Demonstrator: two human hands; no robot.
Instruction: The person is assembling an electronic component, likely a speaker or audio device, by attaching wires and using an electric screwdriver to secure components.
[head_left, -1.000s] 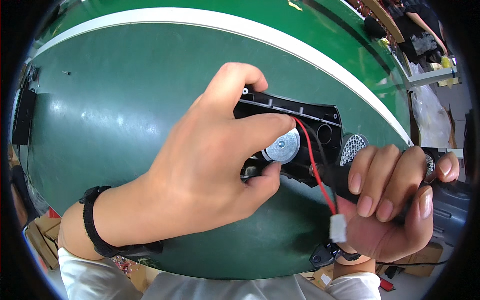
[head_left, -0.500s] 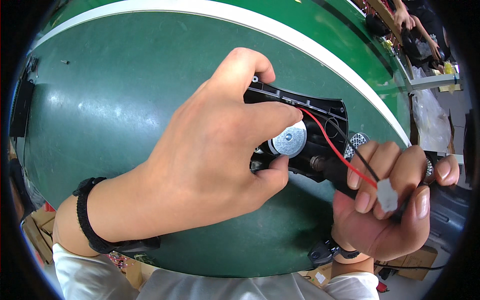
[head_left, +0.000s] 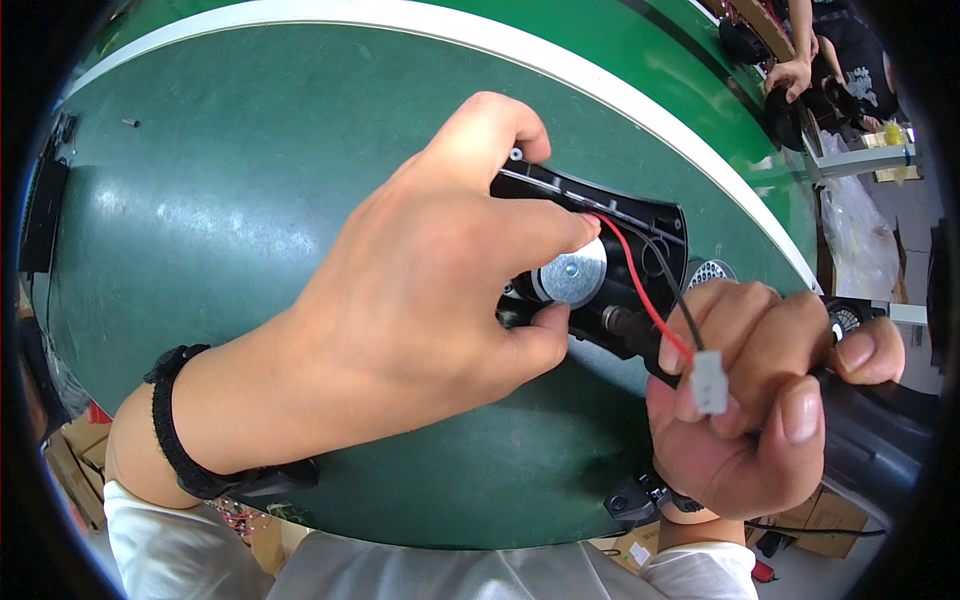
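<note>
My left hand [head_left: 430, 255] is closed round a black plastic housing [head_left: 662, 218], its thumb and forefinger beside a round silver motor [head_left: 573, 275] inside. From the housing run a red wire [head_left: 637, 283] and a black wire [head_left: 668, 268], ending in a white connector [head_left: 710, 383] in front of my right fingers. My right hand [head_left: 750, 400] is wrapped round a black electric screwdriver [head_left: 650, 347]. The tool's metal collar faces the housing's near edge; whether its tip touches is hidden.
Beneath lies a green work table [head_left: 220, 190] with a white edge strip [head_left: 400, 10]. A perforated round metal part [head_left: 712, 270] lies beyond my right hand. At far right are a clear plastic bag [head_left: 862, 235] and another person's hand [head_left: 790, 78]. Cardboard boxes [head_left: 840, 520] stand below.
My right hand, the tool and the white connector have shifted left and slightly down or inward. The housing has moved slightly left. The other person's hand at far right has changed place.
</note>
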